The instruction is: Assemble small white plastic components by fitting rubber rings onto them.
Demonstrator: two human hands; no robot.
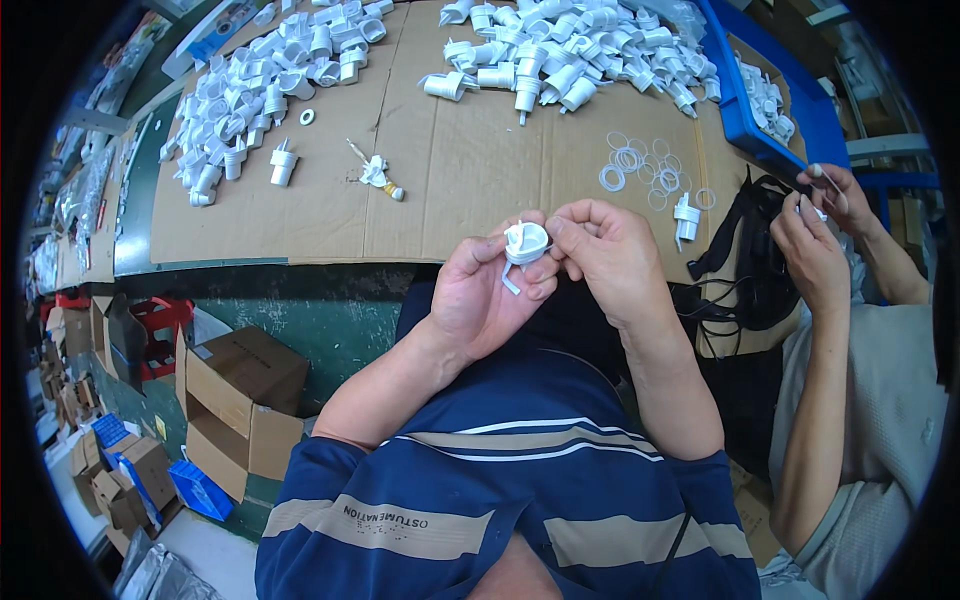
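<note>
A white plastic fitting [526, 243] with a round cup-like end and a thin bent spout below is held up in front of my chest. My left hand [478, 300] has its thumb and fingers closed around it. At the fitting's right side, my right hand [618, 262] pinches with thumb and forefinger; what lies in that pinch is too small to make out. On the cardboard beyond my right hand lie several thin clear rings [612, 178], and a single white fitting [686, 220] stands close to them.
Two heaps of white fittings, a left heap [235, 110] and a right heap [570, 50], cover the far cardboard [430, 150]. A small white-and-yellow part [377, 175] lies between them. At right are a blue bin [735, 105], a black bag [755, 250] and a co-worker's hands [815, 235].
</note>
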